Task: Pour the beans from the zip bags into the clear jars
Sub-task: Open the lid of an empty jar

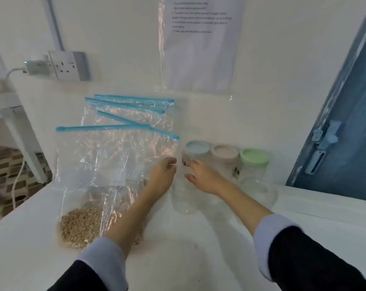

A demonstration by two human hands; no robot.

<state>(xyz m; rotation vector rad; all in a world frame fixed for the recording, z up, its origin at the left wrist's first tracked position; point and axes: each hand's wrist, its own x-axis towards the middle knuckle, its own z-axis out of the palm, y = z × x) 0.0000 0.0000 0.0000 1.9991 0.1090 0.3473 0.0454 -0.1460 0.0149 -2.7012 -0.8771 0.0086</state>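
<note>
Beans (81, 224) sit heaped in the bottom of the nearest zip bag (98, 164), a clear bag with a blue zip strip that stands leaning on the white table (20, 238). Behind that bag, toward the wall, 3 more clear zip bags (133, 110) with blue strips overlap each other; what they hold cannot be made out.

Just right of the bean bag stands a clear jar with a pale blue lid (196, 148). Right of that jar, in a row along the wall, come a jar with a pink lid (225, 153) and a jar with a green lid (254, 157). Nearer the person than the green-lidded jar stands another clear jar (258, 193), faint and hard to read.

The left hand (162, 175) reaches between the bean bag and the blue-lidded jar, its fingertips at the bag's right edge; whether they pinch the plastic or only touch it cannot be told. The beans lie well below and to the left of those fingers, beside the left forearm.

The right hand (203, 177) is at the blue-lidded jar's right side, fingers spread and loosely curved toward its wall, thumb low; no firm grip shows. Both arms wear dark sleeves with pale blue cuffs.

A wall socket (64, 65) with a plugged-in charger sits on the wall up and left of the bags, and a printed sheet (201, 38) in a plastic sleeve hangs above the jars.
</note>
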